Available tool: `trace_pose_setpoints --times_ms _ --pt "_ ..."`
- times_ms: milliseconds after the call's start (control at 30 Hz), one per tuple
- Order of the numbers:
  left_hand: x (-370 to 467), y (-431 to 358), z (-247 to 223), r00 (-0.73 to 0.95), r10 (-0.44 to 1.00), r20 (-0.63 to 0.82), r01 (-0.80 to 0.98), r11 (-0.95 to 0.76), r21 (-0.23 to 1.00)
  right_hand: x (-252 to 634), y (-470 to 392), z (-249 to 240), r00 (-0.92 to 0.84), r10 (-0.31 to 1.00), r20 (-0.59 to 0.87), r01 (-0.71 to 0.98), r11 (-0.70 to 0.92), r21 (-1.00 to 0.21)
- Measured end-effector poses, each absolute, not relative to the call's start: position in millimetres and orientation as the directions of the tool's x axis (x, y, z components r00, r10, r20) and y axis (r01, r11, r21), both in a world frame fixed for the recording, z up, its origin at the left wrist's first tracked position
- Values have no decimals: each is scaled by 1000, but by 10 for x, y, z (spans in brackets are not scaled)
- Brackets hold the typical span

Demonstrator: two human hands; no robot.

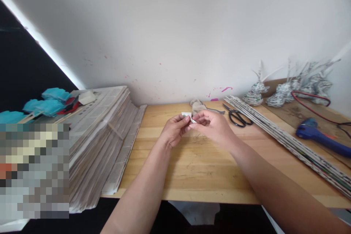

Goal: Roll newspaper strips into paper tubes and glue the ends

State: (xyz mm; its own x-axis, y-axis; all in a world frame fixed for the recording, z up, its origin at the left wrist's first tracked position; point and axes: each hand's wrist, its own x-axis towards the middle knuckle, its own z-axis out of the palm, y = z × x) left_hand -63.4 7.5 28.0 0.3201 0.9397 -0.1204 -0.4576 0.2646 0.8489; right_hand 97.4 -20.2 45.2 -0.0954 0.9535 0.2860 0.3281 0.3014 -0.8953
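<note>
Tabletop (203, 170) roomy toward front edge (203, 201), left fingers (181, 121) and right fingers (203, 114) pinched together on white paper (186, 114)

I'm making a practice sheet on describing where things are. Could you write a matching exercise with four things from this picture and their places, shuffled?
Things
1. Scissors
2. Small paper piece
3. Newspaper stack
4. Blue tool

Places
A. At the left end of the wooden table
B. At least partly over the brown board
C. Between the fingers of the left hand and right hand
D. Just left of the bundled paper rods

Pairs
1-D, 2-C, 3-A, 4-B
</note>
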Motion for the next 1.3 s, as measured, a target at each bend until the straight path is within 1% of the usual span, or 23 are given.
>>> trace_pose_setpoints --times_ms 67,133,400,633,700,767,933,1000,1067,1167,1300 --pt "-629 78 281 309 945 -106 -480 252 840 945 -234 452 -59 911 409 440 392 -808" --pt "-625 80 278 300 949 -96 -489 239 839 925 -255 443 -54 888 456 481 424 -768" --pt "-607 80 270 267 959 -94 -486 218 846 917 -268 412 -45 878 476 495 433 -753" --pt "-597 82 246 265 961 -80 -498 208 842 924 -279 422 -53 865 499 580 433 -690" --pt "-592 84 233 266 960 -84 -493 211 844 925 -274 427 -56 874 483 600 417 -683" --pt "-585 84 223 269 959 -85 -491 212 845 926 -260 427 -50 895 443 596 382 -706" --pt "-580 86 208 285 956 -64 -474 199 858 949 -208 412 -12 970 244 476 220 -852" --pt "-586 87 205 287 956 -61 -449 190 873 961 -198 417 -23 980 198 436 188 -880" --pt "-592 87 205 276 959 -63 -422 180 889 968 -200 434 -38 976 214 445 208 -871" --pt "-596 82 209 242 968 -72 -398 166 902 969 -211 469 -42 966 254 517 239 -822" --pt "-596 86 210 241 967 -79 -397 173 901 964 -214 483 -44 966 254 571 233 -787"
